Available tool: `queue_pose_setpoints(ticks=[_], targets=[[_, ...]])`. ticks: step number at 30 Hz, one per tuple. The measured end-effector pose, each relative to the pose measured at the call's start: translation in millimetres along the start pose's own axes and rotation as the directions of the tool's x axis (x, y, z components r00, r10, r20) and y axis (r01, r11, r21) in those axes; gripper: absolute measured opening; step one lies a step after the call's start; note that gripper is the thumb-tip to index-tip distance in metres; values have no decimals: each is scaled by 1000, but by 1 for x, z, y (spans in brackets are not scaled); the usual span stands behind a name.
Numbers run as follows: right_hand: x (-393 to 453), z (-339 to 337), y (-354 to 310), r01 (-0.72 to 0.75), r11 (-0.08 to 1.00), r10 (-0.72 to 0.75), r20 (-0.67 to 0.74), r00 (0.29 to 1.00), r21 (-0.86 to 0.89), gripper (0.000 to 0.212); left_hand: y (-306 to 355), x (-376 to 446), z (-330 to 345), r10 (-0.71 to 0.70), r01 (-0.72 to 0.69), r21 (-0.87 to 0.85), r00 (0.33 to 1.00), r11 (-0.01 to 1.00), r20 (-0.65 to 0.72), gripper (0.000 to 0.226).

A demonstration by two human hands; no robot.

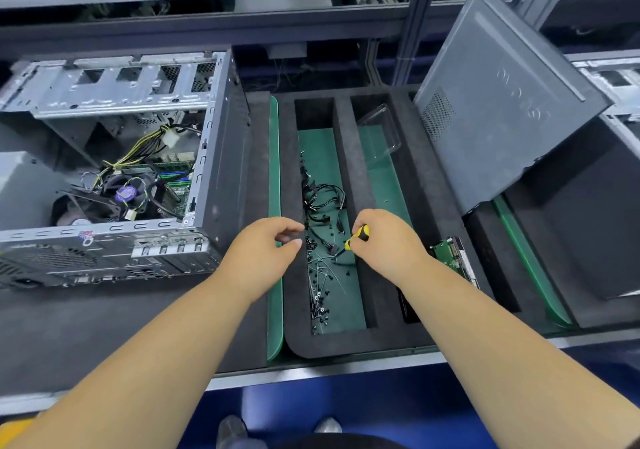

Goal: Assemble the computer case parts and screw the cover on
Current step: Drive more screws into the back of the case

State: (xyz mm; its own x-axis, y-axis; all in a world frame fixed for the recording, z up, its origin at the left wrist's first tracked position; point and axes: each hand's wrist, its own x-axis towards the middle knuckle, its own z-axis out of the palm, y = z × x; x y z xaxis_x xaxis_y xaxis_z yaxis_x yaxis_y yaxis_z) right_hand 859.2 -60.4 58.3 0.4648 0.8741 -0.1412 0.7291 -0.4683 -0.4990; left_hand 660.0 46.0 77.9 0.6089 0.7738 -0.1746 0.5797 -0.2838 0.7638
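Right-hand fingers (360, 237) curled round a yellow-and-black screwdriver (356, 237); handle gripped near the knuckles, tip pointing down-left toward the tray contents. Right hand (384, 244) held above the divider between two compartments of the black foam tray (346, 343). Left hand (266, 251) beside it, just left of the same compartment, over the tray's left wall; fingers loosely curled, thumb and forefinger apart, nothing seen between them.

Below both hands, in the left long compartment: loose black cables (323, 202) at mid-length, scattered small screws (320, 296) toward the near end, all on a green liner. In the next compartment to the right: clear plastic holder (379, 130), leaning at the far end. Further right, in a narrow slot: hard drive (453, 254) with green circuit board showing, partly hidden by the right forearm.

Computer case (114, 171) noted at left on the dark bench, lying on its side, open side up, fan, wiring and board exposed. Grey side cover (502, 102) noted at far right, off the case, tilted and propped against a dark foam block (571, 234), well apart from the case.
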Motion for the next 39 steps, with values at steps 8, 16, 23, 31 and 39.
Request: queue_pose_setpoints(ticks=[8,16,23,31,39], targets=[[-17,-71,-13,-45,955,77,-99,992,292,11,28,2,1,-110,115,-136,993,984,43,17],[-43,-136,-32,54,885,51,-213,976,462,13,83,4,7,-349,409,-579,911,705,219,19],[-60,-158,-41,121,847,23,-262,965,518,14,105,1,-3,-267,427,-755,904,498,335,13],[-67,-165,-52,185,792,14,-320,947,582,12,101,-1,-16,-210,370,-849,927,377,310,12],[-71,-162,-68,242,764,-24,-349,937,598,10,97,-13,-32,-121,279,-887,960,367,252,13]])
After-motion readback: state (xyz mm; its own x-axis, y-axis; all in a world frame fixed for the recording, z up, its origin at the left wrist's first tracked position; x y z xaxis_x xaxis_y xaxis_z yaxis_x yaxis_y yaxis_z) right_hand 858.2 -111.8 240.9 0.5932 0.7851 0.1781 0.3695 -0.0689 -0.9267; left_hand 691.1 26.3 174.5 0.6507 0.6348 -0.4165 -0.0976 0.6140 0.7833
